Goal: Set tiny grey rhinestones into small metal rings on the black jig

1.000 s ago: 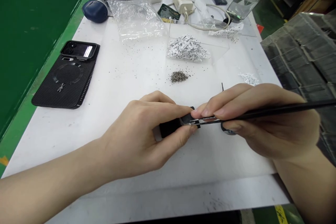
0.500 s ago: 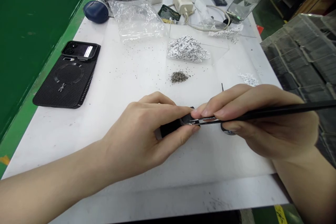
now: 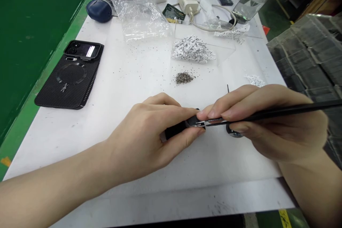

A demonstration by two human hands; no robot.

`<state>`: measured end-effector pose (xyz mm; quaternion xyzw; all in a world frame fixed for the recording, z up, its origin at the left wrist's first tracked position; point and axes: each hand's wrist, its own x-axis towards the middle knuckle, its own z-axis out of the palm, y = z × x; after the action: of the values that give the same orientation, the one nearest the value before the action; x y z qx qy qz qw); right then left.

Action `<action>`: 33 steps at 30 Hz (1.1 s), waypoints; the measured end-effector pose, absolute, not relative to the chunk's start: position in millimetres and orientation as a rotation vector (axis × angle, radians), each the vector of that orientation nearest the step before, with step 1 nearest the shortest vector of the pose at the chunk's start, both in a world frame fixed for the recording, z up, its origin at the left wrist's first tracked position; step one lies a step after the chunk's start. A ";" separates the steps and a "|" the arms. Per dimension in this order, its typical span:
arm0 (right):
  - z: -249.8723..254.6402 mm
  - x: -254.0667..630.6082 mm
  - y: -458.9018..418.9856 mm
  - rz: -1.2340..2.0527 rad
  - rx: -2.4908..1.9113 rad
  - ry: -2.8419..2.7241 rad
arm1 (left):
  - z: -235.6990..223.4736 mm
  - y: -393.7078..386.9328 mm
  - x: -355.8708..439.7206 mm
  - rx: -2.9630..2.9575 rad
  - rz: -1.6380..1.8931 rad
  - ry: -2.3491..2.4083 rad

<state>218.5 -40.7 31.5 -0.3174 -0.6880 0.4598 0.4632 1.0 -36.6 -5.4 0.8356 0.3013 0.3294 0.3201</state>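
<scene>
Black part (image 3: 176,130) is pinched between thumb and fingers of the left hand (image 3: 139,131); narrow grip, lower face hidden. Black tweezers (image 3: 280,111) are held in the right hand (image 3: 280,124), tips nearly closed at the part's right end. A small silvery bit shows at the tips; whether it is clamped or already seated can't be told. A round glossy dark piece (image 3: 235,131) and a thin dark shaft (image 3: 228,88) show below and above the right fingers, maybe one tool.

Progress: tips are on the part, contact work looks mid-way, release not yet done. No finished count can be read. Plenty of stock is left: tiny metal pieces (image 3: 184,78) piled just beyond the grip, white pieces (image 3: 193,48) heaped behind them, a few loose white bits (image 3: 255,80) beyond the right hand. Phone (image 3: 72,74) lies left of the grip, well apart.

Vs earlier frame: view has drifted slightly, same grips kept, piles look unchanged. Any shift of the silvery bit is too small to confirm.
</scene>
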 end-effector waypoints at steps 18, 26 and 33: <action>28.5 221.2 -40.2 1.140 -0.747 -1.717 | 1.9 -35.6 -1.7 2.180 0.785 0.796; 14.4 240.5 -39.3 1.131 -0.762 -1.722 | 0.0 -34.6 -1.4 2.159 0.811 0.777; 1.1 258.1 -39.2 1.042 -0.590 -1.788 | 3.7 -33.9 -3.1 2.181 0.748 0.783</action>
<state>258.1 -39.2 1.1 -0.2412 -0.7313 0.4261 0.4748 -3.1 -33.9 3.7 0.8404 0.3018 0.2880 0.3459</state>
